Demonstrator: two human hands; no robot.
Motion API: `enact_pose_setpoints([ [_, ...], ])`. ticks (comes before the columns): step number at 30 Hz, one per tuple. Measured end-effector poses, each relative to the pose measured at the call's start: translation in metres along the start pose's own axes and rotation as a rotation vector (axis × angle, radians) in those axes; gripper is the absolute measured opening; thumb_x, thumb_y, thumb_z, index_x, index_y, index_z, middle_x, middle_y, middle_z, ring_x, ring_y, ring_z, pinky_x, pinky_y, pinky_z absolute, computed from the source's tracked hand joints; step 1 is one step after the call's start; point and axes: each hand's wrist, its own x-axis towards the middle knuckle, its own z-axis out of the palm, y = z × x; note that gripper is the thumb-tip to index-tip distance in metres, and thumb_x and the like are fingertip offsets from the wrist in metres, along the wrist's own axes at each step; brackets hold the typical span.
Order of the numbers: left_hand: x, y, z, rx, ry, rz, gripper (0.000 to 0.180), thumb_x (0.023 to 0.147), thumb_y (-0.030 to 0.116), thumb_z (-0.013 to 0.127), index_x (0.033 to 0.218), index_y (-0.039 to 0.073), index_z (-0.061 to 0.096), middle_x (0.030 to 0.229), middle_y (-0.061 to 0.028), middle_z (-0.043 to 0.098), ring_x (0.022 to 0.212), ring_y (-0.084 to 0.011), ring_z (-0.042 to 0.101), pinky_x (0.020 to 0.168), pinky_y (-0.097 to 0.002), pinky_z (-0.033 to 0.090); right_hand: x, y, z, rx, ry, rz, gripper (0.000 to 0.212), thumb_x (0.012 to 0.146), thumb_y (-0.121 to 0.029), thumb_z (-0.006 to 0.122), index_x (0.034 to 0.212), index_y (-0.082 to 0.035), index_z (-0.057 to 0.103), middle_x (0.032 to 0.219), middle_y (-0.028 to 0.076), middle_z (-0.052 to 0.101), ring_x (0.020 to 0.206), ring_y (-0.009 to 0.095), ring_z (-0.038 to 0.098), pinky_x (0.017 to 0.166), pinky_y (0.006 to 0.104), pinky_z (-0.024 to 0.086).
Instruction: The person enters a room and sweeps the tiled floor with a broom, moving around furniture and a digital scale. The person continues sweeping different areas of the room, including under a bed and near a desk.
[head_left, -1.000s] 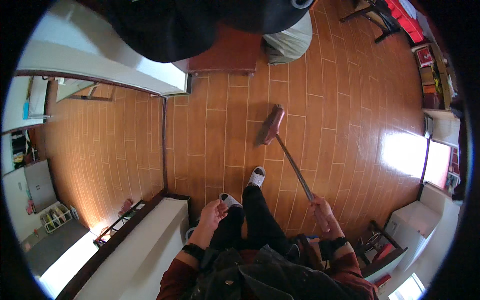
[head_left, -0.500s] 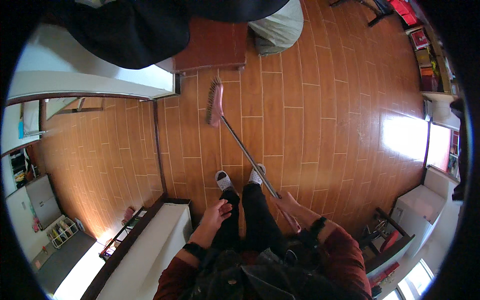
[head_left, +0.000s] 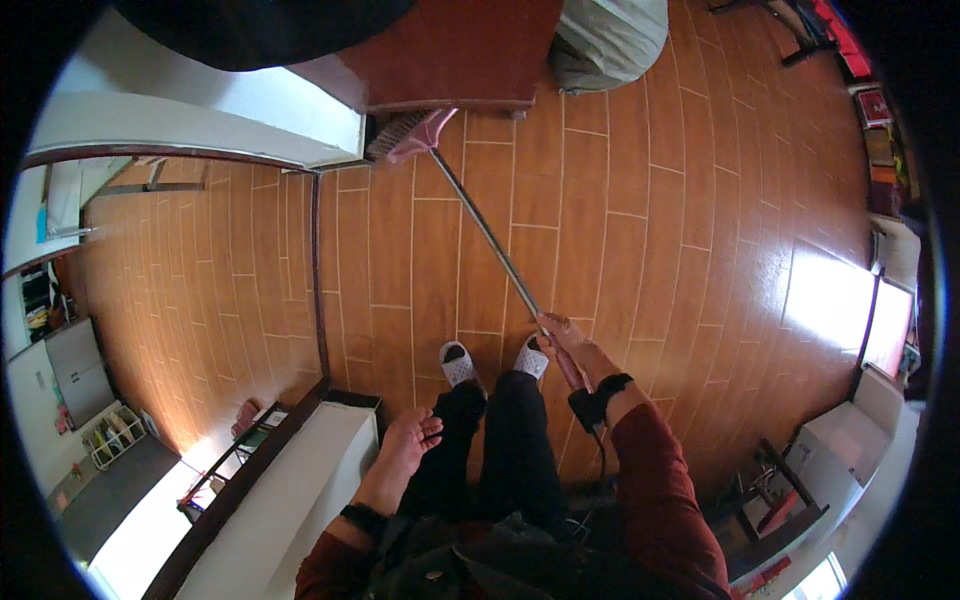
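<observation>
My right hand (head_left: 566, 338) is wrapped round the upper end of a broom, where the shaft meets its pink grip. From there the thin metal shaft (head_left: 487, 230) slants forward and left across the wood-look floor. The pink broom head (head_left: 423, 137) has its dark bristles (head_left: 396, 135) turned left, into the corner between a white wall end and a reddish-brown box-like piece of furniture (head_left: 460, 60). Beside my left thigh hangs my left hand (head_left: 412, 438), empty, its fingers loosely bent and apart.
A grey-white cloth bag (head_left: 610, 45) stands right of the reddish-brown furniture. On the left, a dark threshold strip (head_left: 318, 270) crosses the floor, and a low white wall (head_left: 300, 480) rises beside me. Shelves (head_left: 880, 150) line the far right.
The broom head has moved forward and slightly left, into the corner by the furniture. My right hand has gone forward with the shaft; the view has shifted forward too.
</observation>
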Motion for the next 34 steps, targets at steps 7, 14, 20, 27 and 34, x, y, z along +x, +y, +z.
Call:
enact_pose_setpoints([
  [7,0.043,-0.002,0.000,0.002,-0.048,0.014,0.019,0.082,0.028,0.057,0.089,0.010,0.057,0.084,-0.0055,0.062,0.084,-0.0195,0.057,0.078,-0.0394,0.043,0.077,-0.022,-0.005,-0.250,0.125,-0.181,0.041,0.086,-0.043,0.048,0.106,-0.007,0.055,0.054,-0.002,0.041,0.042,0.009,0.041,0.038,0.0229,0.034],
  [14,0.057,-0.008,-0.004,0.006,-0.025,0.023,0.020,0.083,0.026,0.057,0.091,0.008,0.056,0.086,-0.0069,0.061,0.085,-0.0190,0.058,0.078,-0.0379,0.045,0.117,-0.025,0.007,0.018,0.088,-0.096,0.039,0.084,-0.048,0.048,0.096,-0.011,0.056,0.056,-0.002,0.044,0.044,0.011,0.042,0.040,0.0252,0.036],
  [20,0.012,-0.014,0.003,-0.007,-0.040,0.026,0.021,0.083,0.026,0.057,0.092,0.008,0.057,0.085,-0.0065,0.061,0.084,-0.0191,0.058,0.077,-0.0373,0.045,0.014,0.045,0.016,0.229,-0.038,-0.036,0.033,0.092,-0.039,0.036,0.094,-0.010,0.051,0.051,0.000,0.041,0.041,0.012,0.039,0.038,0.0269,0.033],
  [27,-0.041,-0.033,0.025,0.078,-0.058,-0.006,0.020,0.084,0.026,0.055,0.092,0.008,0.057,0.084,-0.0063,0.063,0.083,-0.0184,0.059,0.075,-0.0365,0.047,-0.162,0.112,-0.010,0.277,0.084,0.155,0.029,0.093,-0.037,0.035,0.092,-0.011,0.048,0.051,0.000,0.041,0.039,0.013,0.038,0.037,0.0269,0.032],
  [34,-0.099,-0.037,0.070,0.166,-0.122,0.033,0.020,0.085,0.026,0.056,0.095,0.009,0.056,0.086,-0.0073,0.063,0.083,-0.0191,0.059,0.076,-0.0368,0.046,-0.287,0.086,-0.003,0.319,0.088,0.226,0.029,0.091,-0.042,0.040,0.095,-0.015,0.048,0.056,0.000,0.044,0.042,0.014,0.041,0.039,0.0297,0.036],
])
